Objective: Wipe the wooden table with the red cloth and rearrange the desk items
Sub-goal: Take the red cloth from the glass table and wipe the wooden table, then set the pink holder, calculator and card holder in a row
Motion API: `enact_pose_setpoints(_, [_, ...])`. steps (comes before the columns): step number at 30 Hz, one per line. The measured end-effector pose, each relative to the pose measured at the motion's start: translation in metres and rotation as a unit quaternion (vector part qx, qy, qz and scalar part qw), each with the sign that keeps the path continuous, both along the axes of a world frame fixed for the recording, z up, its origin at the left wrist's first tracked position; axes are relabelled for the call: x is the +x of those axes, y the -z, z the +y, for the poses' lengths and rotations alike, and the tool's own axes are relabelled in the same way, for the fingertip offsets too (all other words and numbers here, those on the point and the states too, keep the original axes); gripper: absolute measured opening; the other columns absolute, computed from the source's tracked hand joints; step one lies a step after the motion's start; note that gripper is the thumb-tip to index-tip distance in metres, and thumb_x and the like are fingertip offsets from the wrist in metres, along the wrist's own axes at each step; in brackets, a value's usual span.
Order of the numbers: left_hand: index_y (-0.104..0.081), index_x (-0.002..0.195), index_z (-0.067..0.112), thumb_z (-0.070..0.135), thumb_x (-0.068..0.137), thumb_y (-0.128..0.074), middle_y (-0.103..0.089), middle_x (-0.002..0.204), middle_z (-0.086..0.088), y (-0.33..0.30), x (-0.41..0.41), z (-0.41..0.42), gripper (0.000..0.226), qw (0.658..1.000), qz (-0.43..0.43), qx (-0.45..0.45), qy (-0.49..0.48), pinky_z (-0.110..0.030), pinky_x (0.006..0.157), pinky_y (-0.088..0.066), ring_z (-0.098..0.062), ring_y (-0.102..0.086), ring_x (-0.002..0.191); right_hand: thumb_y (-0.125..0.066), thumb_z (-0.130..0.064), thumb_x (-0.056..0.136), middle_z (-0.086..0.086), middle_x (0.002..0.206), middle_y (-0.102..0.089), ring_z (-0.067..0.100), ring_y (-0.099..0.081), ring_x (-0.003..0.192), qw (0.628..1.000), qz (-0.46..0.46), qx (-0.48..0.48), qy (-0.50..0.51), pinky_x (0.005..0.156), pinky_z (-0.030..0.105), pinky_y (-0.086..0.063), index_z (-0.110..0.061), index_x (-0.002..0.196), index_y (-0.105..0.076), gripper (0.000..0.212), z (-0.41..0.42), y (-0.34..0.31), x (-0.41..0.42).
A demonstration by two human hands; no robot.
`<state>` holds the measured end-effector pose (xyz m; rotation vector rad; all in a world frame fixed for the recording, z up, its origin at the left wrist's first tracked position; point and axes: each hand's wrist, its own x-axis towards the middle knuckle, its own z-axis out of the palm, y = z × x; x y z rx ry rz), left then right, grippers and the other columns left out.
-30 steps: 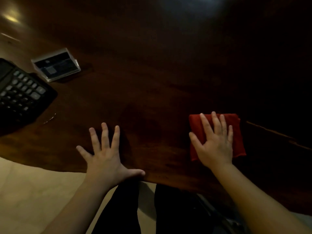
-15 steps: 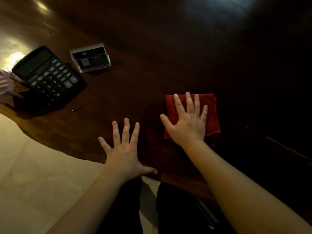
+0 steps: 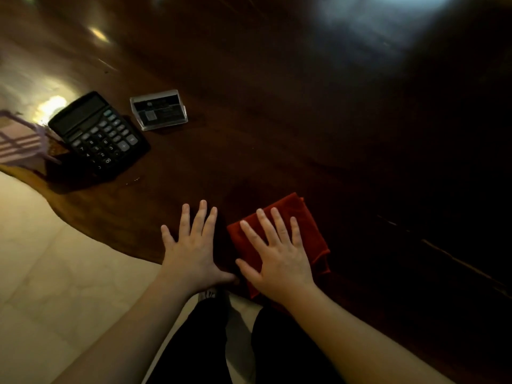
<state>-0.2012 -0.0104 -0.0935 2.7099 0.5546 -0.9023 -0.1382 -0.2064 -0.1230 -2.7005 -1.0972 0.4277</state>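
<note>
The folded red cloth [image 3: 299,214] lies on the dark wooden table [image 3: 277,120] near its front edge. My right hand [image 3: 277,256] presses flat on the cloth with fingers spread. My left hand [image 3: 194,250] rests flat on the bare wood just left of the cloth, fingers apart, holding nothing; its thumb nearly touches the right thumb. A black calculator [image 3: 99,134] sits at the left, and a clear card holder [image 3: 159,109] stands just right of it.
A pale striped object [image 3: 19,139], blurred, lies at the far left edge beside the calculator. The table's curved front edge runs above a pale tiled floor [image 3: 55,273]. My dark trouser legs show below the edge. The right side of the table is in deep shadow.
My right hand has slid the red cloth leftward along the table until it lies beside my left hand. The view has swung left, bringing the calculator and card holder further in.
</note>
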Motion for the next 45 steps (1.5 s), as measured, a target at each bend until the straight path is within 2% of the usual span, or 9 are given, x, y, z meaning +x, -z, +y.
enact_pose_setpoints(7, [0.015,0.156,0.033,0.096,0.045,-0.06,0.018,0.167,0.003,-0.009,-0.01,-0.01,0.148,0.998,-0.007,-0.002,-0.06,-0.065,0.117,-0.005,-0.025,0.022,0.151,-0.026,-0.083,0.087,-0.001,0.17,0.007,0.021,0.031,0.148,0.996,0.073,-0.033,-0.051,0.114,0.053,0.024,-0.044,0.158,0.002,0.086,-0.024,-0.012,0.003])
enact_pose_setpoints(10, [0.007,0.158,0.031,0.101,0.046,-0.049,0.01,0.169,0.001,-0.02,-0.016,-0.017,0.144,0.994,-0.024,0.012,-0.103,-0.062,0.118,-0.01,-0.026,0.014,0.153,-0.021,-0.086,0.085,-0.003,0.17,0.004,0.021,0.025,0.15,0.99,0.119,-0.038,-0.06,0.113,0.051,0.025,-0.044,0.157,-0.005,0.085,-0.023,-0.025,0.013])
enact_pose_setpoints(13, [0.0,0.159,0.03,0.1,0.05,-0.048,0.0,0.169,0.001,-0.034,-0.024,-0.017,0.138,0.988,-0.048,0.014,-0.147,-0.06,0.119,-0.015,-0.025,0.004,0.154,-0.033,-0.079,0.086,-0.002,0.169,-0.011,0.022,0.005,0.154,0.984,0.158,-0.042,-0.072,0.117,0.051,0.008,-0.043,0.156,-0.014,0.081,-0.019,-0.041,0.03])
enact_pose_setpoints(17, [-0.007,0.159,0.028,0.093,0.058,-0.055,-0.012,0.168,0.0,-0.051,-0.037,-0.008,0.129,0.968,-0.107,0.007,-0.226,-0.054,0.12,-0.022,-0.025,-0.008,0.154,-0.047,-0.073,0.086,-0.006,0.161,-0.033,0.019,-0.03,0.146,0.981,0.189,-0.022,-0.045,0.111,0.046,-0.034,-0.044,0.152,-0.023,0.075,-0.009,-0.067,0.051])
enact_pose_setpoints(22, [-0.012,0.159,0.026,0.084,0.067,-0.062,-0.02,0.166,-0.002,-0.065,-0.032,0.029,0.119,0.947,-0.169,0.014,-0.273,-0.045,0.118,-0.024,-0.026,-0.016,0.152,-0.057,-0.069,0.085,-0.011,0.158,-0.035,0.014,-0.037,0.14,0.983,0.184,-0.02,-0.019,0.103,0.042,-0.046,-0.045,0.152,-0.025,0.078,0.021,-0.087,0.08])
enact_pose_setpoints(32, [-0.016,0.158,0.021,0.071,0.068,-0.075,-0.023,0.164,-0.008,-0.077,0.009,0.177,0.118,0.935,-0.247,0.058,-0.249,-0.044,0.118,-0.018,-0.03,-0.014,0.152,-0.064,-0.055,0.091,-0.009,0.154,-0.04,0.012,-0.058,0.116,0.988,0.15,0.03,0.031,0.092,0.039,-0.056,-0.042,0.151,-0.03,0.071,0.15,-0.127,0.127])
enact_pose_setpoints(37, [-0.015,0.156,0.017,0.077,0.064,-0.072,-0.023,0.163,-0.012,-0.072,0.04,0.237,0.124,0.95,-0.255,0.092,-0.157,-0.046,0.118,-0.005,-0.035,-0.013,0.151,-0.066,-0.051,0.09,-0.009,0.151,-0.044,0.012,-0.05,0.127,0.991,0.122,0.044,0.018,0.096,0.037,-0.05,-0.042,0.15,-0.032,0.069,0.217,-0.131,0.148])
enact_pose_setpoints(39, [-0.01,0.157,0.018,0.08,0.062,-0.07,-0.019,0.164,-0.011,-0.069,0.053,0.253,0.128,0.955,-0.244,0.105,-0.131,-0.05,0.119,-0.007,-0.035,-0.009,0.151,-0.067,-0.048,0.091,-0.007,0.15,-0.045,0.013,-0.046,0.131,0.994,0.102,0.042,0.004,0.097,0.036,-0.046,-0.038,0.15,-0.034,0.069,0.241,-0.128,0.154])
enact_pose_setpoints(45, [0.008,0.154,0.029,0.088,0.049,-0.07,0.0,0.168,-0.007,-0.051,0.079,0.286,0.143,0.97,-0.188,0.105,-0.115,-0.052,0.118,-0.001,-0.032,0.008,0.152,-0.071,-0.037,0.091,-0.002,0.151,-0.045,0.019,-0.038,0.139,0.997,0.061,0.018,-0.05,0.106,0.045,-0.042,-0.03,0.151,-0.037,0.07,0.295,-0.117,0.171])
